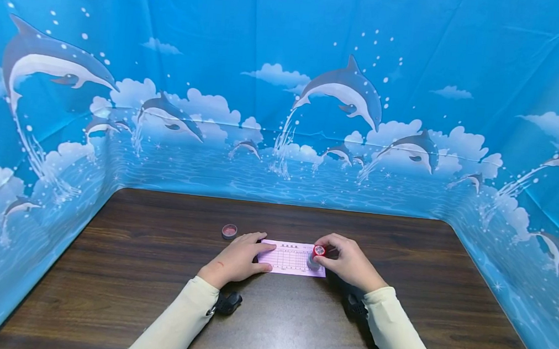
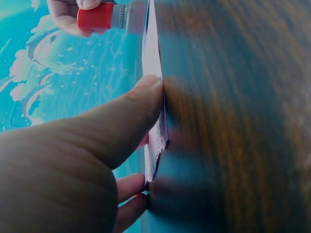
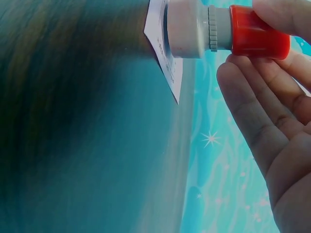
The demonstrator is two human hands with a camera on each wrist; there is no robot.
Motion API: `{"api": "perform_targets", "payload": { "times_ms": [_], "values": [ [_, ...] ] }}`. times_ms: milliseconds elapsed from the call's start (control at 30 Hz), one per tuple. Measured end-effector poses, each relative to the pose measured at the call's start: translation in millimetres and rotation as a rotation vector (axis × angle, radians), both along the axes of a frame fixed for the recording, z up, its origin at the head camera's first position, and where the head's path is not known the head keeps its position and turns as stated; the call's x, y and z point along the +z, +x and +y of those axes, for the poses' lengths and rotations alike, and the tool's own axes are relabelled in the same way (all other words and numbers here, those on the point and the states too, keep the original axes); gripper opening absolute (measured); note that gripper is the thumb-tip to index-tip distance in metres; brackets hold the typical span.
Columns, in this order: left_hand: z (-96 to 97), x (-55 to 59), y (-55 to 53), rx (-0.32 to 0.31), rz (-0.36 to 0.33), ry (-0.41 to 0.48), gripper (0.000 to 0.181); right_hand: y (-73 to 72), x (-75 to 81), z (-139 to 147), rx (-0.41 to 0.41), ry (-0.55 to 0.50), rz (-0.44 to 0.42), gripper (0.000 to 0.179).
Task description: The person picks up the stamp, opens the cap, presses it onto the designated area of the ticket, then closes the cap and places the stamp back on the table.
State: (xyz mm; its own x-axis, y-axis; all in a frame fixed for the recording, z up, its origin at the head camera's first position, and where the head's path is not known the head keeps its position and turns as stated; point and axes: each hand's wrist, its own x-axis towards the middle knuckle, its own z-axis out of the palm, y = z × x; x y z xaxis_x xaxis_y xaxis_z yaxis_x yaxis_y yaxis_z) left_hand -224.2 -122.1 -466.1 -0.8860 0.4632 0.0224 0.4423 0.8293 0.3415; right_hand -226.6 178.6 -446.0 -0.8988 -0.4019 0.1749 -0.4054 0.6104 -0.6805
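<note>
A pink printed form (image 1: 288,258) with a ruled grid lies on the table. My left hand (image 1: 238,257) rests on its left end, thumb (image 2: 141,104) near the front edge and fingers extended farther back, pressing the sheet. At the form's right end stands an upright stamp (image 1: 317,255) with a red handle (image 3: 260,33) and a clear, greyish base (image 3: 187,29). My right hand (image 1: 351,263) pinches the red handle between thumb and fingers. In the right wrist view the base is right at the paper's surface; its underside is hidden.
A small round dark container (image 1: 229,231) with a reddish-pink inside sits behind the left hand. The dark wood-grain table (image 1: 161,275) is bordered by a blue dolphin-print curtain (image 1: 278,185) at the back and sides. Black wrist cameras (image 1: 229,303) are strapped to both sleeves.
</note>
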Motion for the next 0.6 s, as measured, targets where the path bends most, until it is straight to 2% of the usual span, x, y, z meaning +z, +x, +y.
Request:
{"api": "perform_targets", "payload": {
  "times_ms": [333, 600],
  "values": [
    [0.6, 0.4, 0.6, 0.002, -0.006, -0.001, 0.058, 0.1, -2.8, 0.5, 0.026, 0.005, 0.018, 0.02],
    [0.5, 0.3, 0.4, 0.001, -0.01, -0.005, 0.058, -0.8, -4.3, 0.1, 0.01, 0.014, 0.006, 0.02]
  ]
}}
